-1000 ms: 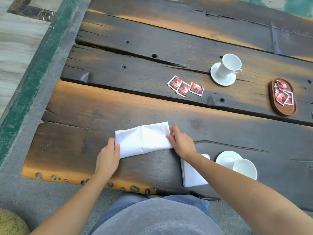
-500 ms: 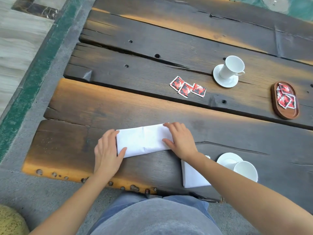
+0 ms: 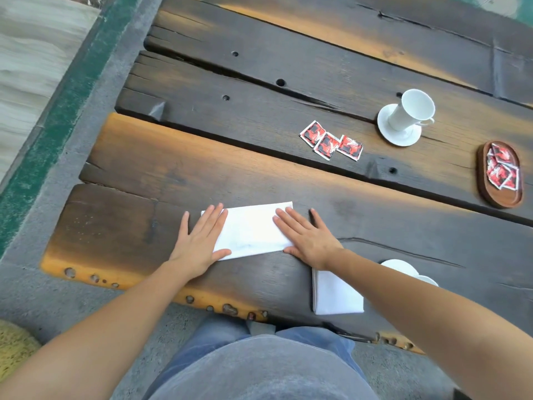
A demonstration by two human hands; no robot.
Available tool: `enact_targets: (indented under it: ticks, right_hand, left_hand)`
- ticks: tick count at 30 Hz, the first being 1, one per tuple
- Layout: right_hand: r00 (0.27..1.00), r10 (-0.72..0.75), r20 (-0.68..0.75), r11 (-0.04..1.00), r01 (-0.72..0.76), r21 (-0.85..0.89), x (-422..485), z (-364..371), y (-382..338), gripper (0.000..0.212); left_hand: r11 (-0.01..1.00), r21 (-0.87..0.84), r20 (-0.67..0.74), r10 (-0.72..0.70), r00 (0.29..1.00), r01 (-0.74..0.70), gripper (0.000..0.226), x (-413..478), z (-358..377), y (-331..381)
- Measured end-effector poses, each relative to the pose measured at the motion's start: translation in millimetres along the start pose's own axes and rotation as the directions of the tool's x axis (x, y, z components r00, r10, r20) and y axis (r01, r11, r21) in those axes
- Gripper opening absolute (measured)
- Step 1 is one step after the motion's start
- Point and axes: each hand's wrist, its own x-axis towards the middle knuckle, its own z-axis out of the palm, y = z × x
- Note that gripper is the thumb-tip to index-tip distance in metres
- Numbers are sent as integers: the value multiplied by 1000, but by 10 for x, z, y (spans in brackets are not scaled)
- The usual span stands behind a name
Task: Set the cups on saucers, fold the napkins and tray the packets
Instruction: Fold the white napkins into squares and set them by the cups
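Note:
A white napkin (image 3: 250,229), folded into a long strip, lies near the table's front edge. My left hand (image 3: 202,241) presses flat on its left end and my right hand (image 3: 305,236) presses flat on its right end, fingers straight. A second folded napkin (image 3: 336,295) lies by my right forearm. Three red packets (image 3: 331,140) lie loose mid-table. A brown oval tray (image 3: 500,176) at the right holds several red packets. One white cup (image 3: 412,112) stands on a saucer (image 3: 399,135). Another cup and saucer (image 3: 399,265) show partly behind my right arm.
The dark plank table (image 3: 259,174) has gaps, holes and a rough front edge. A grey and green floor strip (image 3: 57,111) runs along the left. My lap fills the bottom of the view.
Both hands went from holding the napkin's ends with curled fingers to lying flat on it. The napkin now looks flatter and smoother.

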Motion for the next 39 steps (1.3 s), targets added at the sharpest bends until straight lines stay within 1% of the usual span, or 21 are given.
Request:
enact_targets:
  ticks: [3, 5, 6, 7, 8, 9, 10, 12, 14, 17, 19, 21, 22, 24, 25, 26, 30, 32, 36, 37, 39]
  right_hand:
    - [1000, -27, 14, 999, 27, 38, 24, -84, -18, 68]
    - [997, 78, 19, 969, -80, 232, 16, -191, -79, 68]
    - [974, 226, -26, 902, -199, 382, -8, -234, -93, 63]
    - [902, 427, -58, 776, -333, 536, -28, -292, -83, 53]
    - [793, 610, -2, 595, -456, 662, -47, -345, -53, 40]
    - [697, 703, 139, 402, -551, 732, -74, -383, -11, 32]
    - [661, 692, 289, 285, -619, 732, -101, -394, 19, 32]
    - [673, 550, 494, 200, -681, 705, -138, -393, 7, 41]
    - [673, 510, 536, 136, -678, 722, -123, -387, -50, 41]
    - [678, 546, 492, 91, -632, 770, 3, -401, -149, 33]
    - [683, 555, 474, 43, -593, 804, 112, -449, -210, 26]
    - [673, 562, 482, -56, -550, 833, 201, -482, -262, 19]
    - [666, 558, 495, -113, -530, 841, 232, -498, -288, 18]
    - [667, 543, 510, -176, -503, 846, 267, -523, -332, 23]
    - [673, 531, 515, -191, -498, 846, 278, -524, -348, 25]
    - [680, 521, 516, -193, -495, 847, 289, -516, -354, 25]
    - [696, 505, 510, -220, -468, 856, 328, -528, -337, 16]
    - [700, 488, 522, -273, -445, 853, 316, -542, -305, 22]
    - [733, 366, 573, -419, -420, 805, 248, -568, -154, 25]
    - [752, 331, 570, -421, -422, 803, 240, -588, -116, 26]
    - [784, 297, 545, -410, -411, 814, 257, -662, -50, 31]
  left_hand:
    - [1000, 17, 33, -23, 999, 22, 89, -9, -125, 62]
    - [998, -24, 1, -56, 998, 56, 91, 0, -226, 105]
    - [996, -40, -28, -78, 997, 77, 87, 20, -277, 132]
    - [994, -49, -57, -104, 993, 101, 78, 37, -327, 151]
    - [990, -60, -70, -134, 989, 130, 67, 56, -367, 164]
    - [984, -79, -56, -162, 985, 157, 55, 74, -402, 180]
    - [978, -104, -15, -185, 983, 182, 45, 94, -425, 189]
    - [961, -152, 122, -213, 969, 230, 35, 151, -495, 211]
    - [963, -123, 275, -199, 941, 240, 32, 202, -590, 264]
    - [988, -47, 419, -117, 900, 150, 30, 236, -703, 399]
    - [982, -110, 372, -103, 922, 154, 25, 261, -722, 462]
    - [934, -286, 252, -143, 957, 214, 20, 307, -694, 495]
    - [861, -428, 237, -187, 953, 275, 23, 335, -660, 504]
    - [602, -674, 312, -293, 903, 429, 38, 383, -608, 526]
    - [497, -730, 345, -324, 881, 469, 41, 406, -582, 539]
    - [455, -749, 357, -336, 871, 482, 39, 432, -560, 549]
    - [477, -768, 289, -336, 896, 427, 16, 494, -567, 553]
    - [508, -761, 253, -341, 905, 404, 15, 502, -567, 515]
    - [555, -744, 233, -306, 923, 372, 48, 513, -572, 470]
    - [532, -771, 239, -267, 933, 350, 53, 520, -619, 484]
    - [405, -853, 280, -176, 944, 329, 55, 562, -752, 502]
